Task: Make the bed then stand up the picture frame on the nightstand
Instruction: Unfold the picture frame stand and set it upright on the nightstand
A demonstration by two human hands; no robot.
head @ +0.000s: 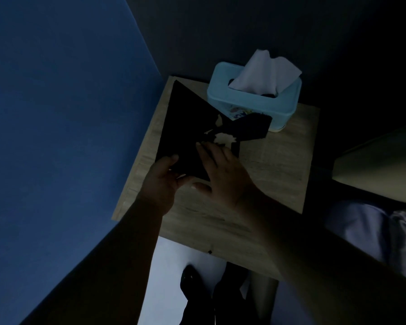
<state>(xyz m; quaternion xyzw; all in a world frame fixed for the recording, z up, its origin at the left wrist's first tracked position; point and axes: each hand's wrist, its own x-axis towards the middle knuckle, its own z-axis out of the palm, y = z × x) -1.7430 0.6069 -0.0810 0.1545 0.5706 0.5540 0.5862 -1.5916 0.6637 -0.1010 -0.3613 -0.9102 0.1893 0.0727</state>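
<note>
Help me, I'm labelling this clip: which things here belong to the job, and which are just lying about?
Job: picture frame; nightstand under it; left hand gripping the frame's corner; right hand with fingers flat on the frame.
Lying about: tissue box at the nightstand's back.

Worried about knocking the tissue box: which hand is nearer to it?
Right. The right hand rests on the picture frame, short of the tissue box; the left hand grips the frame's near corner, farther away.
</note>
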